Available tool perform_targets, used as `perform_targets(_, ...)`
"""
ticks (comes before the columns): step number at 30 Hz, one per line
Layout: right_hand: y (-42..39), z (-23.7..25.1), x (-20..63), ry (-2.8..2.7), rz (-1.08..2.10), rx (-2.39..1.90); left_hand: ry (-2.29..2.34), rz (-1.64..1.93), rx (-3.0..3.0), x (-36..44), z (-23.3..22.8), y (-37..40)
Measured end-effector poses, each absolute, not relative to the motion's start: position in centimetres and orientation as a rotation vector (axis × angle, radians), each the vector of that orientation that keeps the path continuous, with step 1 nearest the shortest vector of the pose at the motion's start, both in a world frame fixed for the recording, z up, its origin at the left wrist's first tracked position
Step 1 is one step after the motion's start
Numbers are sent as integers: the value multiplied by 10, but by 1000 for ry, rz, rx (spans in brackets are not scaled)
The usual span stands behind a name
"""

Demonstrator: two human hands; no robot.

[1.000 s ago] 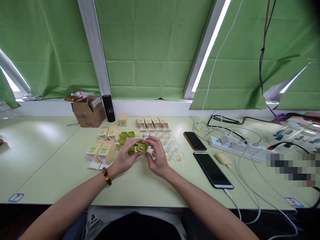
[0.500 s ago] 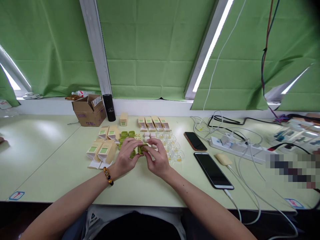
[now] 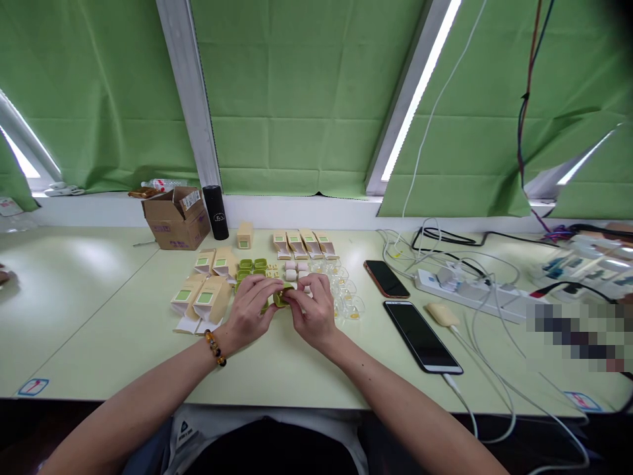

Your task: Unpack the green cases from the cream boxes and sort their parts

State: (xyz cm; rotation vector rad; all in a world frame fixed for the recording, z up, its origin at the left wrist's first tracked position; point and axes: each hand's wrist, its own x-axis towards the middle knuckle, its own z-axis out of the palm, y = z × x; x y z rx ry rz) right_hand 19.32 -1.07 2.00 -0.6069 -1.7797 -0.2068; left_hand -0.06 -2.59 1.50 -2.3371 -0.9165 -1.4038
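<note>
Between my two hands is a small green square cup (image 3: 279,300), tilted. My left hand (image 3: 252,307) grips its left side, and my right hand (image 3: 312,309) pinches the right side; the fingers hide part of it. More green cups (image 3: 260,264) stand in rows just behind my left hand, with tiny yellow pieces (image 3: 273,269) beside them. Pale pink cylinders (image 3: 291,266) sit behind my hands. To the right of my right hand are several clear plastic domes (image 3: 353,306) with yellow bits. Opened cream paper boxes (image 3: 211,298) lie left of my left hand.
More cream boxes (image 3: 302,243) stand at the back, near a cardboard carton (image 3: 179,227) and a black bottle (image 3: 216,212). Two phones (image 3: 420,338), a power strip (image 3: 475,297) and loose cables occupy the right side. Part of another person's hand (image 3: 4,276) shows at the left edge.
The green cup has turned and tilted between my fingers, showing less of its inside. My right fingers have shifted slightly over it. The rest looks the same.
</note>
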Motion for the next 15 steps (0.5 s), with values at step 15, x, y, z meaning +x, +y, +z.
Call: perform_targets(15, -13, 19, 195, -1783, -277, -551, -976, -1468, -2307, -2, 12, -22)
